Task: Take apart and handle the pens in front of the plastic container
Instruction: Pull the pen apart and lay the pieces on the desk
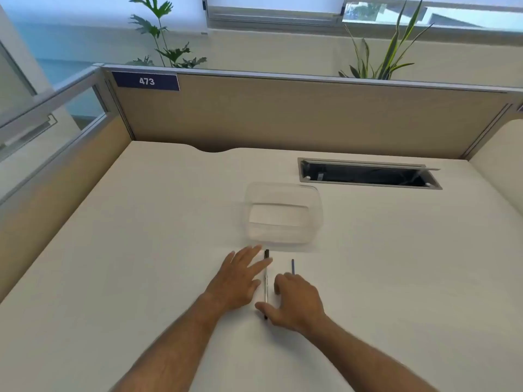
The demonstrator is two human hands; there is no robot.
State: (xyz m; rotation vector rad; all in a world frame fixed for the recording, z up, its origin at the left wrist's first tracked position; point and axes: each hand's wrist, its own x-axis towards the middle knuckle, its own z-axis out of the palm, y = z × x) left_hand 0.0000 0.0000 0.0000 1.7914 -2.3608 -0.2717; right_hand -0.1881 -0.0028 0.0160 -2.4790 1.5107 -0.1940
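Note:
A clear plastic container (283,213) stands on the white desk (141,250). Just in front of it lies a clear-barrelled pen with a black cap (266,281), pointing away from me. My left hand (237,281) lies flat with spread fingers beside the pen's left side, one fingertip across its upper part. My right hand (297,299) hovers low over the desk to the pen's right, fingers curled, thumb touching the pen's near end. A second pen with a blue cap (293,266) lies to the right, its lower part hidden under my right hand.
An open cable hatch (368,174) is set into the desk at the back right. A beige partition (283,114) with a "473" label closes off the far side, with plants behind it. A side panel runs along the left.

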